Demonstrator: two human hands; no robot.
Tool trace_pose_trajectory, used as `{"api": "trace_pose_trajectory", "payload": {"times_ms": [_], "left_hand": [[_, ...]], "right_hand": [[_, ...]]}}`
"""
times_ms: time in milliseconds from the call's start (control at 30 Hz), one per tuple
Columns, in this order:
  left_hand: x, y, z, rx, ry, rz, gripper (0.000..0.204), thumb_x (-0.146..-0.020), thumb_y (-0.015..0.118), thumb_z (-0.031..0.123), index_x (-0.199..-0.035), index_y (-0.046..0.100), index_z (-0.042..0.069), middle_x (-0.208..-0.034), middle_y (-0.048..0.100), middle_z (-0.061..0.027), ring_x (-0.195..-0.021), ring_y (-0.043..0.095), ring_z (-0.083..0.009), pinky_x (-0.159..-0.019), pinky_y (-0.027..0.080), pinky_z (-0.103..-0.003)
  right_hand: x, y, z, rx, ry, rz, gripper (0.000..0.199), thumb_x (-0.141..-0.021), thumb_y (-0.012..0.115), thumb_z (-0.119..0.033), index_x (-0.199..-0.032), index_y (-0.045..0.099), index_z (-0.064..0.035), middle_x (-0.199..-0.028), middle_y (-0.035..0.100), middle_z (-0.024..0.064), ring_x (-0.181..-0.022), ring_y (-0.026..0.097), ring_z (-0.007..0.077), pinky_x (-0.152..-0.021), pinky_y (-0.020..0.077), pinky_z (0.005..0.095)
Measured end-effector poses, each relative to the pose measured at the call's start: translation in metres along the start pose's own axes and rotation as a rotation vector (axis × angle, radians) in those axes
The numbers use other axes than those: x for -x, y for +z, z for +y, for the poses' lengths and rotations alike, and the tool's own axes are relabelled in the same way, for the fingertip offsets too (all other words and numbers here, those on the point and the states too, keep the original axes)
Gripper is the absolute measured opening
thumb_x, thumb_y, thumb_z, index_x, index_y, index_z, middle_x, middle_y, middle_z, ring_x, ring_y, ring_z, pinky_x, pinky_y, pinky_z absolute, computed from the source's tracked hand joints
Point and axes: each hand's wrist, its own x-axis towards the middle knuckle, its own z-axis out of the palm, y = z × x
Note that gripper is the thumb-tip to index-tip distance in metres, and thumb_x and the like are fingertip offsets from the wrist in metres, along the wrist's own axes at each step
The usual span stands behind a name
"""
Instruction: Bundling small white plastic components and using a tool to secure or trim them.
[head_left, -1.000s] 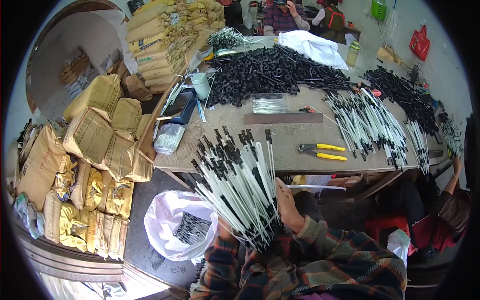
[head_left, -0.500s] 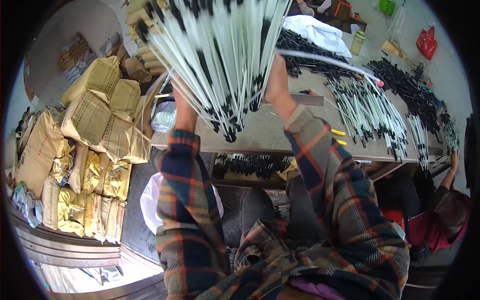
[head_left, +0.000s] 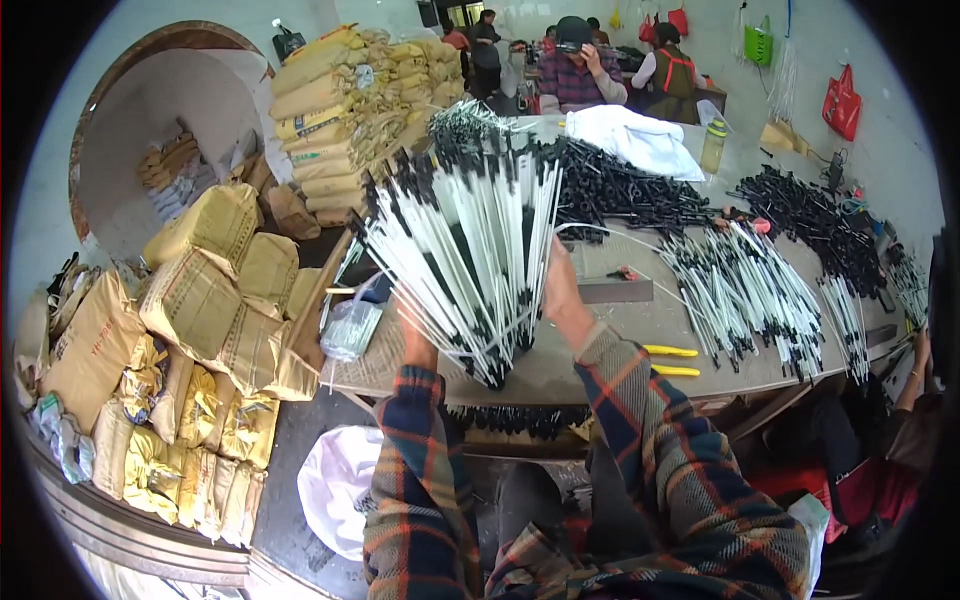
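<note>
A thick bundle of thin white rods with black ends (head_left: 470, 250) stands between my hands over the near edge of the table, narrow at the bottom and fanned out at the top. My left hand (head_left: 413, 328), its fingers mostly hidden behind the rods, clasps the left side. My right hand (head_left: 566, 288) presses the right side, its fingertips also out of sight. A thin pale strap (head_left: 620, 230) loops out from the bundle to the right. Beside my right forearm lies a tool with yellow handles (head_left: 672, 361).
More white rods (head_left: 745, 290) lie on the right of the table (head_left: 540, 365), with black parts (head_left: 640, 195) behind them. Left of the bundle sits a clear plastic bag (head_left: 352, 328). Stacked sacks (head_left: 225, 235) fill the left side. Co-workers sit at the back and far right.
The bundle and both hands sit lower in the picture than before. The view has tilted up, so people and sacks at the back now show. Both hands keep their hold.
</note>
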Motion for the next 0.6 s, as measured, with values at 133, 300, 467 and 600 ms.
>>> {"api": "trace_pose_trajectory", "payload": {"times_ms": [133, 300, 467, 600], "left_hand": [[0.013, -0.023, -0.024, -0.026, -0.060, -0.048, 0.055, -0.091, 0.034, 0.045, -0.131, 0.036, 0.007, -0.124, 0.048, -0.0096, -0.106, 0.053, -0.0257, -0.089, 0.047, -0.037], [0.022, 0.014, -0.022, 0.576, -0.252, 0.005, 0.036, -0.091, 0.041, 0.035, -0.111, 0.052, 0.007, -0.088, 0.059, -0.0044, -0.075, 0.059, -0.0163, -0.066, 0.051, -0.029], [0.042, -0.111, -0.038, -0.086, 0.360, 0.323, 0.031, -0.091, 0.037, 0.028, -0.100, 0.055, 0.005, -0.083, 0.058, -0.0034, -0.072, 0.054, -0.0143, -0.071, 0.046, -0.027], [0.102, 0.034, 0.067, -0.025, 0.095, 0.057, 0.038, -0.092, 0.035, 0.033, -0.100, 0.055, 0.001, -0.095, 0.057, -0.0046, -0.076, 0.054, -0.0131, -0.072, 0.044, -0.027]], "right_hand": [[0.006, 0.019, 0.015, -0.057, 0.028, 0.076, 0.032, -0.093, 0.040, -0.027, -0.112, 0.052, -0.0038, -0.097, 0.060, 0.0031, -0.082, 0.057, 0.0120, -0.074, 0.0462, 0.0268], [0.012, 0.009, -0.024, 0.056, 0.305, 0.042, 0.033, -0.090, 0.048, -0.029, -0.109, 0.055, -0.0026, -0.093, 0.061, 0.0060, -0.074, 0.060, 0.0139, -0.062, 0.0503, 0.0283], [0.100, 0.099, -0.023, -0.185, 0.538, -0.195, 0.040, -0.090, 0.046, -0.031, -0.118, 0.050, -0.0025, -0.102, 0.060, 0.0066, -0.087, 0.060, 0.0160, -0.077, 0.0497, 0.0302], [0.201, -0.071, -0.098, -0.066, 0.485, -0.188, 0.045, -0.090, 0.043, -0.038, -0.121, 0.048, -0.0047, -0.108, 0.059, 0.0031, -0.098, 0.055, 0.0147, -0.088, 0.0433, 0.0310]]}}
